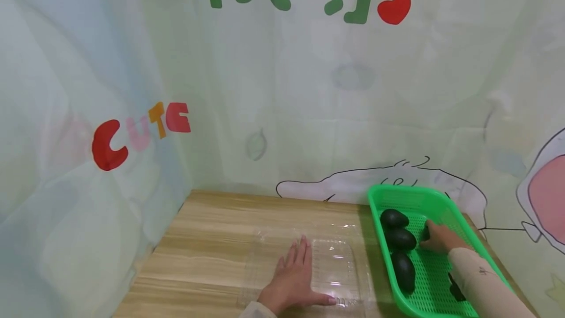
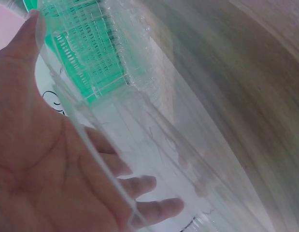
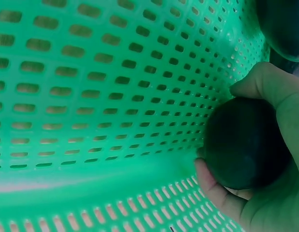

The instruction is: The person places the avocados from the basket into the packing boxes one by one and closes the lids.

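In the head view my left hand (image 1: 291, 278) rests with straight, spread fingers on a clear plastic container (image 1: 337, 259) that lies on the table. The left wrist view shows its thumb and palm against the container's transparent edge. My right hand (image 1: 440, 239) reaches into a green basket (image 1: 439, 278). It grips a dark avocado (image 3: 243, 145), with thumb and fingertips around the smooth fruit in the right wrist view. Beside it, along the basket's left side, lie an upper avocado (image 1: 394, 219), a middle avocado (image 1: 400, 239) and a lower avocado (image 1: 403, 272).
The wooden table (image 1: 198, 254) carries the container and, on the right, the basket. A printed cloth (image 1: 309, 126) hangs behind and on the left. A dark object (image 1: 456, 288) shows partly beneath the right forearm.
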`<move>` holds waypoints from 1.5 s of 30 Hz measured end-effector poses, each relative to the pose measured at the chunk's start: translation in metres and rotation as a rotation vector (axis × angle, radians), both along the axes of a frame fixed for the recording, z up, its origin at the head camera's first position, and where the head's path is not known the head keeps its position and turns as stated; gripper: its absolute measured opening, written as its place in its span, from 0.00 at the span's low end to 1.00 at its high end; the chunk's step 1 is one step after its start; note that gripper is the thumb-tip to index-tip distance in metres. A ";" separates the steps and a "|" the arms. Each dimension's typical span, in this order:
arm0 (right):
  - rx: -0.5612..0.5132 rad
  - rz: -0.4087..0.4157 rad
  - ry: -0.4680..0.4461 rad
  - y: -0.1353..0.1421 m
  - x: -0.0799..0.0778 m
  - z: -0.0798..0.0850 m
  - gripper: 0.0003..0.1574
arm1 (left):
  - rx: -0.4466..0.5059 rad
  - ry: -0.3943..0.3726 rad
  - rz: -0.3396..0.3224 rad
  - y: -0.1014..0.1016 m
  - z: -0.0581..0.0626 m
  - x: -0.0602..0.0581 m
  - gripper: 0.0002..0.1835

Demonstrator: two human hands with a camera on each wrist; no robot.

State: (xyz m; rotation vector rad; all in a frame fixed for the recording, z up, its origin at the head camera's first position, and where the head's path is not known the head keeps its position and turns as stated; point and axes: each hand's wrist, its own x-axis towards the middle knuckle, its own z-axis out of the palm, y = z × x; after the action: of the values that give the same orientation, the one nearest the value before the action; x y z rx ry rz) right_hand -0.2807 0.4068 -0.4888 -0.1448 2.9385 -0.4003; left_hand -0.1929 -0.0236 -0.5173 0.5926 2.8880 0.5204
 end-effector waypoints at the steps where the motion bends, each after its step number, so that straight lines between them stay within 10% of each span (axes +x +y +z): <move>1: 0.003 -0.005 -0.007 0.000 0.001 0.000 0.39 | 0.001 -0.001 -0.002 0.000 0.000 0.000 0.76; 45: -0.062 -0.117 0.217 -0.013 0.055 0.063 0.52 | 0.053 -0.013 -0.003 -0.001 0.000 -0.001 0.76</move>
State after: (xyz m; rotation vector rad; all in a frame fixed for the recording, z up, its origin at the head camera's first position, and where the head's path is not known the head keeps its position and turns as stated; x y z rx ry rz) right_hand -0.2254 0.3941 -0.4258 -0.0250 3.1593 -0.5240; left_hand -0.1943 -0.0242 -0.5169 0.5984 2.8685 0.5994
